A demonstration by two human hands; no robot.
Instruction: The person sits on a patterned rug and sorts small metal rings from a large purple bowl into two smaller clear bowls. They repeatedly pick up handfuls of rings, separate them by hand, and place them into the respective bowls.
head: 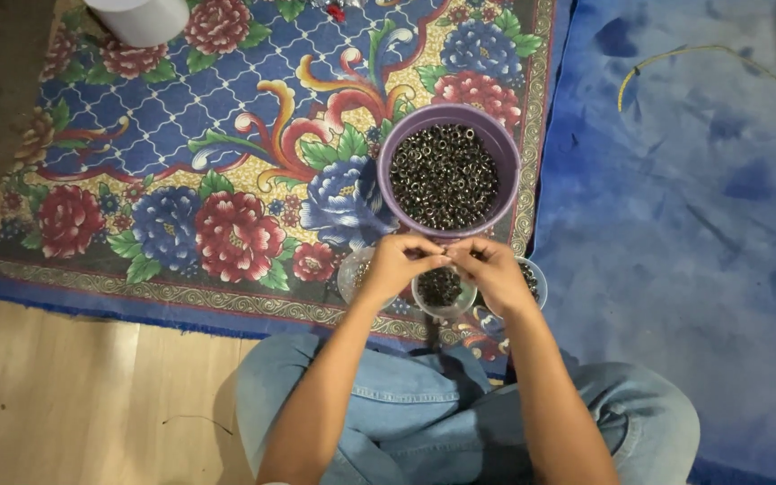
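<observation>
Just near the purple bowl (pixel 449 171), your left hand (pixel 397 262) and right hand (pixel 493 269) meet, fingertips pinched together over a small clear cup (pixel 443 292). Whatever sits between the fingertips is too small to make out; both hands are curled closed in a pinch. The purple bowl is filled with small dark metal rings, likely eyelets. The clear cup under your hands holds more of the same rings. A second clear cup (pixel 352 274) sits just left of it, partly hidden by your left hand, and a third (pixel 532 280) just right, behind your right hand. All the containers rest on a floral mat (pixel 226 180). Right of the mat lies a blue cloth (pixel 693 224); a white cylinder (pixel 141 18) stands at the far left.
</observation>
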